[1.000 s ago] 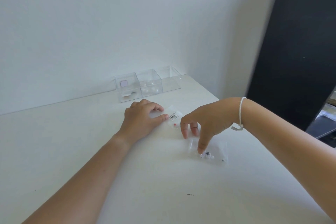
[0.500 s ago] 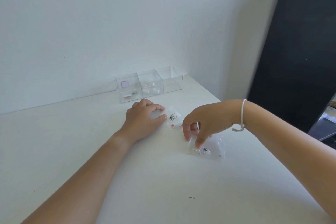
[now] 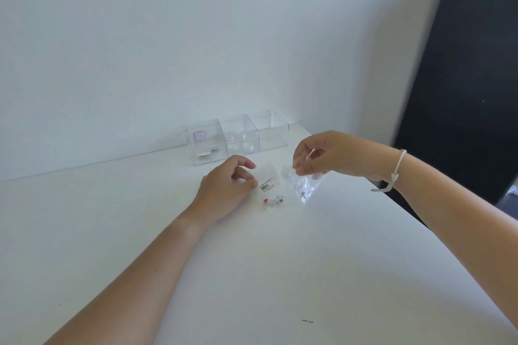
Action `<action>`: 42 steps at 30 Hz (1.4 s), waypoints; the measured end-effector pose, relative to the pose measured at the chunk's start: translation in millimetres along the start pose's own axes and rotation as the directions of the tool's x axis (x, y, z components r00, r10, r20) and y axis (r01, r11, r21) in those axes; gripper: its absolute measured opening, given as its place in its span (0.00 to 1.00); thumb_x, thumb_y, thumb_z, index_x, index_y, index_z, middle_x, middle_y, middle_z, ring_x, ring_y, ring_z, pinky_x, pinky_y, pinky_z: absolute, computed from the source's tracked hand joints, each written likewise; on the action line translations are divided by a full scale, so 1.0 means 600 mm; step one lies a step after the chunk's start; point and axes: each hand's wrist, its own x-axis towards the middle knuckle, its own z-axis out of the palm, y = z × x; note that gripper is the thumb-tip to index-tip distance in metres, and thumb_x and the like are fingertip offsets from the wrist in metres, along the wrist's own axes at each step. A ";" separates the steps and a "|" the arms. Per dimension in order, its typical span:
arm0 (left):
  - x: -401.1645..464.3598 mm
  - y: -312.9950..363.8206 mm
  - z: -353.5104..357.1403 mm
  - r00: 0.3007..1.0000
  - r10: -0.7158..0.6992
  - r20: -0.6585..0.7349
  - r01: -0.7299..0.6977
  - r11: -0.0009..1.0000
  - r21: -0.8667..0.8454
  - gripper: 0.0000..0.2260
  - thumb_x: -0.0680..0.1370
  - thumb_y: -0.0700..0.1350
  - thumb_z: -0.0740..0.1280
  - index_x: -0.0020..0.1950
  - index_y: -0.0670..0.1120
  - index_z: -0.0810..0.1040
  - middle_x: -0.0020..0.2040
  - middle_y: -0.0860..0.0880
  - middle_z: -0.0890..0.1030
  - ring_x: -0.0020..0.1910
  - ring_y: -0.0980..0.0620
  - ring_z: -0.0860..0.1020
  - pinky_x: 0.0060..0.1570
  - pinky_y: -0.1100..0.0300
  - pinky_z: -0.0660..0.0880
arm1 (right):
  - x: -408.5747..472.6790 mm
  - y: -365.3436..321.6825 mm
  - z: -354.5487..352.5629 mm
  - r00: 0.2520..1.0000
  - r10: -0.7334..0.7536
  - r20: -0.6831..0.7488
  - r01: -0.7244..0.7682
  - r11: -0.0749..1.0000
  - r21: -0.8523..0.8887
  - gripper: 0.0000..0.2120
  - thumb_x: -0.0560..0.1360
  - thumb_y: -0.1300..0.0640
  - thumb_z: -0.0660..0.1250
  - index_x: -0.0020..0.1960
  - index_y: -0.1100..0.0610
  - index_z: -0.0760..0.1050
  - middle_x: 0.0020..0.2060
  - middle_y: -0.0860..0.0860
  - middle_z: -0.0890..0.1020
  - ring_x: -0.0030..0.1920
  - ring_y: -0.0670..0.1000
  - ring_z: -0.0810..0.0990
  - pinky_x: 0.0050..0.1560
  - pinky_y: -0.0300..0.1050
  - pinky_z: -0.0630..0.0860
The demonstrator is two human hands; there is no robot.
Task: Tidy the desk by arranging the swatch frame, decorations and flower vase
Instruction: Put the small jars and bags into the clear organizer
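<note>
Two small clear plastic bags of tiny decorations are on the white desk (image 3: 280, 274). My right hand (image 3: 322, 157) pinches the top of one bag (image 3: 304, 186) and holds it up off the desk, small dark and clear beads hanging at its bottom. The other bag (image 3: 270, 190) lies flat, with a barcode label and small red, grey and clear pieces. My left hand (image 3: 227, 187) rests beside it, fingertips on its left edge. No swatch frame or flower vase is in view.
A clear acrylic organiser (image 3: 238, 137) with three compartments stands against the wall; its left cell holds a small lilac square. A tall black panel (image 3: 462, 92) stands at the right past the desk edge. Tiny dark specks (image 3: 307, 321) lie near the front.
My right hand has lifted its bag from the desk and raised it up and away from me. The left hand stayed on the labelled bag, whose small pieces now show.
</note>
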 end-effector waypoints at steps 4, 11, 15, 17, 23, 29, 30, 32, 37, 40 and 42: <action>-0.001 0.003 -0.005 0.998 0.015 -0.056 -0.022 0.991 -0.129 0.09 0.74 0.40 0.67 0.45 0.56 0.74 0.37 0.55 0.77 0.38 0.57 0.73 0.34 0.76 0.66 | 0.020 0.000 -0.012 0.990 -0.010 -0.144 0.031 0.989 0.145 0.07 0.70 0.61 0.70 0.37 0.50 0.78 0.40 0.43 0.83 0.42 0.42 0.78 0.47 0.40 0.76; 0.003 -0.005 -0.015 0.982 0.010 -0.186 -0.069 0.947 -0.313 0.09 0.75 0.41 0.66 0.46 0.57 0.75 0.39 0.55 0.77 0.38 0.59 0.72 0.36 0.76 0.67 | 0.089 -0.017 -0.022 0.909 -0.004 -0.416 0.126 0.956 0.266 0.08 0.72 0.63 0.68 0.38 0.52 0.74 0.35 0.50 0.80 0.33 0.48 0.77 0.38 0.38 0.71; 0.016 -0.016 -0.020 0.971 0.000 -0.238 -0.092 0.923 -0.374 0.09 0.75 0.41 0.66 0.46 0.57 0.76 0.39 0.54 0.77 0.40 0.57 0.73 0.43 0.65 0.68 | 0.152 -0.020 -0.029 0.831 0.019 -0.555 0.126 0.967 0.221 0.09 0.72 0.63 0.67 0.36 0.51 0.74 0.33 0.48 0.77 0.32 0.46 0.72 0.36 0.36 0.68; 0.022 -0.023 -0.023 0.967 -0.008 -0.253 -0.098 0.910 -0.402 0.09 0.75 0.42 0.66 0.46 0.57 0.76 0.36 0.60 0.78 0.36 0.62 0.73 0.40 0.68 0.69 | 0.183 -0.015 -0.033 0.798 0.024 -0.602 0.122 0.972 0.200 0.09 0.71 0.64 0.65 0.37 0.51 0.75 0.34 0.46 0.77 0.32 0.45 0.71 0.34 0.35 0.68; 0.030 -0.031 -0.024 0.959 0.012 -0.282 -0.137 0.893 -0.429 0.10 0.75 0.42 0.66 0.45 0.58 0.77 0.35 0.60 0.79 0.36 0.65 0.75 0.42 0.66 0.70 | 0.247 0.002 -0.030 0.775 0.038 -0.631 0.025 0.996 0.091 0.11 0.71 0.64 0.62 0.50 0.56 0.78 0.35 0.44 0.75 0.30 0.43 0.70 0.21 0.25 0.63; 0.032 -0.030 -0.024 0.956 0.013 -0.294 -0.144 0.892 -0.428 0.10 0.75 0.42 0.66 0.45 0.59 0.76 0.36 0.59 0.79 0.37 0.65 0.75 0.43 0.65 0.70 | 0.252 0.022 -0.013 0.845 0.068 -0.530 -0.126 0.989 -0.074 0.10 0.70 0.61 0.64 0.48 0.49 0.76 0.38 0.47 0.78 0.30 0.46 0.68 0.37 0.40 0.67; 0.032 -0.030 -0.024 0.955 0.014 -0.297 -0.145 0.894 -0.425 0.10 0.75 0.42 0.66 0.45 0.58 0.76 0.36 0.58 0.79 0.36 0.65 0.74 0.43 0.64 0.70 | 0.250 0.025 -0.011 0.850 0.060 -0.523 -0.129 0.987 -0.096 0.09 0.70 0.60 0.64 0.48 0.49 0.77 0.39 0.48 0.79 0.33 0.47 0.70 0.43 0.44 0.68; 0.031 -0.029 -0.024 0.953 0.016 -0.302 -0.147 0.897 -0.417 0.09 0.75 0.42 0.66 0.45 0.58 0.76 0.37 0.58 0.79 0.36 0.65 0.74 0.44 0.65 0.70 | 0.245 0.030 -0.007 0.858 0.043 -0.512 -0.135 0.980 -0.144 0.08 0.72 0.57 0.64 0.49 0.52 0.78 0.42 0.49 0.81 0.41 0.49 0.72 0.54 0.51 0.70; 0.032 -0.027 -0.023 0.953 0.021 -0.304 -0.148 0.903 -0.403 0.10 0.76 0.41 0.66 0.46 0.57 0.76 0.38 0.56 0.79 0.37 0.64 0.74 0.46 0.62 0.70 | 0.226 0.040 0.002 0.853 -0.012 -0.521 -0.133 0.962 -0.240 0.13 0.76 0.53 0.61 0.58 0.51 0.77 0.59 0.49 0.79 0.60 0.51 0.74 0.66 0.53 0.66; 0.032 -0.026 -0.023 0.953 0.014 -0.303 -0.142 0.903 -0.406 0.10 0.76 0.41 0.66 0.45 0.57 0.76 0.38 0.57 0.78 0.37 0.64 0.74 0.46 0.62 0.70 | 0.202 0.049 0.008 0.815 -0.065 -0.575 -0.085 0.970 -0.229 0.15 0.77 0.53 0.59 0.63 0.49 0.73 0.63 0.49 0.76 0.62 0.51 0.73 0.68 0.51 0.65; 0.031 -0.026 -0.023 0.954 0.005 -0.301 -0.134 0.902 -0.409 0.10 0.76 0.41 0.66 0.45 0.58 0.76 0.38 0.57 0.78 0.37 0.65 0.74 0.47 0.62 0.71 | 0.179 0.058 0.014 0.774 -0.085 -0.628 -0.068 0.974 -0.217 0.15 0.77 0.54 0.59 0.63 0.50 0.73 0.64 0.49 0.75 0.61 0.51 0.73 0.65 0.43 0.65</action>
